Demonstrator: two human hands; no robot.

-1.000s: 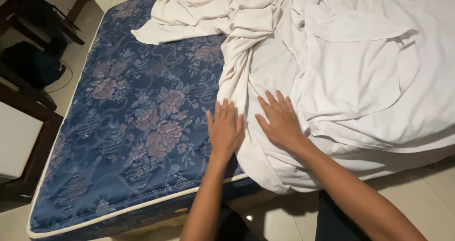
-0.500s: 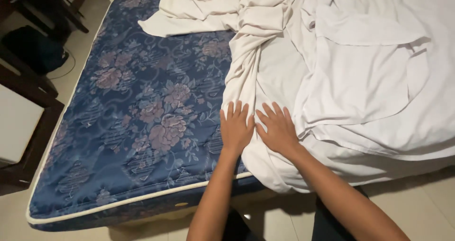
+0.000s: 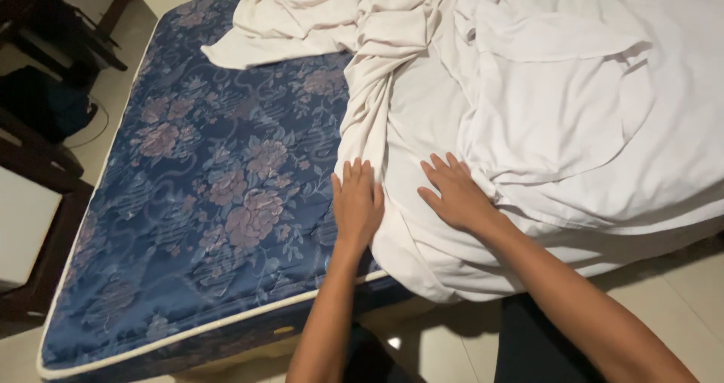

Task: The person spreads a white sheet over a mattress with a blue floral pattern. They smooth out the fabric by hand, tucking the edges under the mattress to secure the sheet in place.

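Both forearms are reaching forward, the left hand [image 3: 357, 204] and right hand [image 3: 455, 194] lying flat, palms down, fingers spread.

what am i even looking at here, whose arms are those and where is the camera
The camera sits on a person's head and looks down, so the two bare arms coming up from the bottom edge are that person's own. There is only this one view.

Below them is a bed. Its mattress is dark blue with a pinkish flower pattern and a pale piped edge, and its left part lies bare. A crumpled white sheet covers the right part and hangs over the near edge.

The left hand lies flat, fingers spread, right at the sheet's edge where it meets the bare mattress. The right hand lies flat on the sheet. Neither hand grips anything; both are open, palms down.

At the far left stands dark wooden furniture on a pale tiled floor.
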